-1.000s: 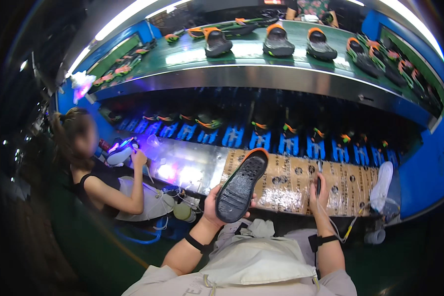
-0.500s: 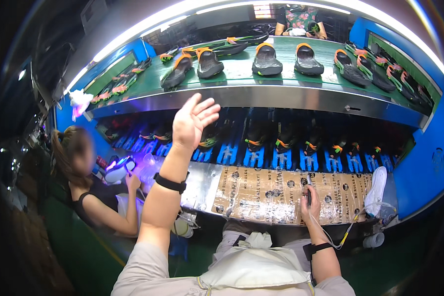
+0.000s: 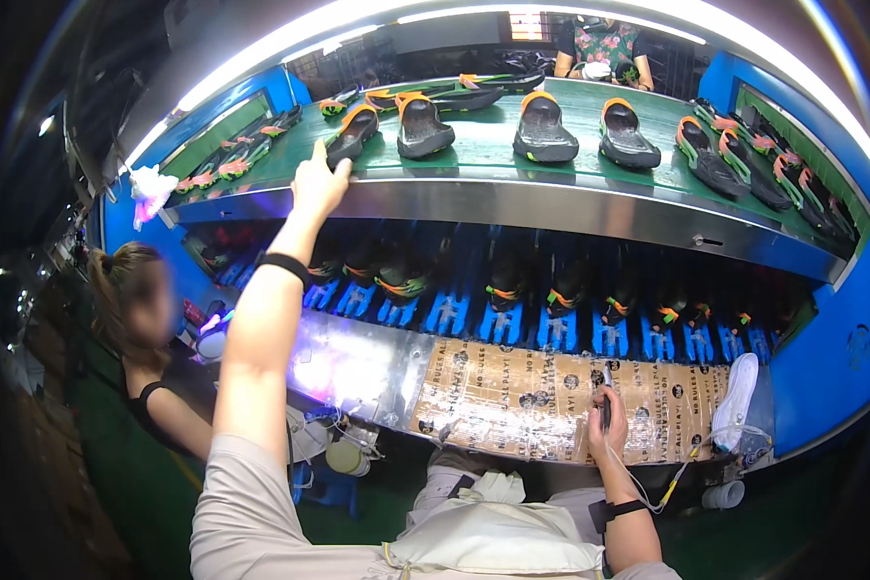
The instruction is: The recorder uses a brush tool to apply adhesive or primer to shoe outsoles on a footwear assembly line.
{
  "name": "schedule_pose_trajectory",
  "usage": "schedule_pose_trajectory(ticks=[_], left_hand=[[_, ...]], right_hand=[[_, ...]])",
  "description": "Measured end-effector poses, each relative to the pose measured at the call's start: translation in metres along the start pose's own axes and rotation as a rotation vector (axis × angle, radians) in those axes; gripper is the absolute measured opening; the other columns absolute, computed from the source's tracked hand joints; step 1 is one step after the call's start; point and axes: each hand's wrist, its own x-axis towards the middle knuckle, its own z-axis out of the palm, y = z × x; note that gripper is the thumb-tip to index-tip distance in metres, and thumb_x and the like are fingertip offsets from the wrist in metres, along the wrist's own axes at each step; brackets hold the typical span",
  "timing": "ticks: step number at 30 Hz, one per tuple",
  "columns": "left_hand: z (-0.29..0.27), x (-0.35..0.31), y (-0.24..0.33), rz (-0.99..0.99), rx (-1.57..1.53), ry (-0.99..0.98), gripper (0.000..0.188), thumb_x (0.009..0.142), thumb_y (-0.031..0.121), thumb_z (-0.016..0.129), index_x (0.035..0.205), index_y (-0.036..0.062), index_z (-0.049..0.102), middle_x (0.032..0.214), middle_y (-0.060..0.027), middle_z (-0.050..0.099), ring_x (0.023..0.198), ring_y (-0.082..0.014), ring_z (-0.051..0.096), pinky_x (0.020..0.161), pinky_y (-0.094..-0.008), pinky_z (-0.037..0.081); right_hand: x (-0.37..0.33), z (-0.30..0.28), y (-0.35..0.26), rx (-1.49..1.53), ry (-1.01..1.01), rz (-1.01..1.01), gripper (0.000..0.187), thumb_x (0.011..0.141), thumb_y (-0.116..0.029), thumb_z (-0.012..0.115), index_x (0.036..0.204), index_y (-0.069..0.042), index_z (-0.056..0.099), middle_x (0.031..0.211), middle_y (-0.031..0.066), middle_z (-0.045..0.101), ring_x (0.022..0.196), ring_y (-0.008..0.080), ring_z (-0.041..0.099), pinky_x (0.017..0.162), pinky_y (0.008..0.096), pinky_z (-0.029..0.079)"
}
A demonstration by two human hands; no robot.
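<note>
My left hand is stretched out at the front edge of the green conveyor belt. Its index finger and thumb are apart, close to the toe of a black shoe with an orange heel; whether they touch it I cannot tell. A similar black shoe sits just to the right. Lower down, my right hand is closed round a slim dark pen-like tool, with a thin cable running along the wrist. That hand rests over a cardboard-covered bench.
More black shoes stand along the belt. Below it, several blue holders carry shoes. A white shoe lies at the bench's right end, near a yellow cable connector. At left sits a co-worker; another person is behind the belt.
My left hand has moved left and forward, from an open palm in front of the belt to beside the shoe's toe. The right hand keeps its tool in place. The view has shifted slightly.
</note>
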Motion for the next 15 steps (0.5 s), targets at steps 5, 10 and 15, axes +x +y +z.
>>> schedule_pose_trajectory(ticks=[5,10,15], left_hand=[[0.014,0.035,-0.013,0.124,-0.050,0.062,0.077,0.092,0.054,0.070,0.153,0.0108,0.052,0.123,-0.0229,0.073,0.117,-0.0443,0.068,0.103,-0.0512,0.049],[0.022,0.086,-0.118,0.093,-0.029,0.255,0.071,0.104,0.052,0.050,0.151,-0.0006,0.048,0.129,-0.0297,0.067,0.124,-0.0449,0.063,0.107,-0.0492,0.048],[0.040,0.139,-0.172,-0.061,0.828,-0.014,0.077,0.086,0.033,0.069,0.155,0.0128,0.042,0.131,-0.0366,0.061,0.127,-0.0530,0.058,0.106,-0.0595,0.049]], right_hand=[[0.004,-0.002,-0.001,0.049,0.007,0.084,0.048,0.087,-0.004,0.062,0.135,-0.002,0.060,0.111,0.0183,0.068,0.102,0.0329,0.068,0.092,0.0410,0.052],[0.005,0.000,0.002,0.058,-0.058,0.146,0.046,0.093,-0.007,0.061,0.139,-0.001,0.058,0.112,0.0162,0.069,0.103,0.0279,0.068,0.093,0.0383,0.052],[-0.011,-0.003,0.002,0.080,0.011,0.188,0.044,0.096,-0.008,0.060,0.139,0.000,0.057,0.114,0.0160,0.069,0.106,0.0269,0.067,0.095,0.0381,0.052]])
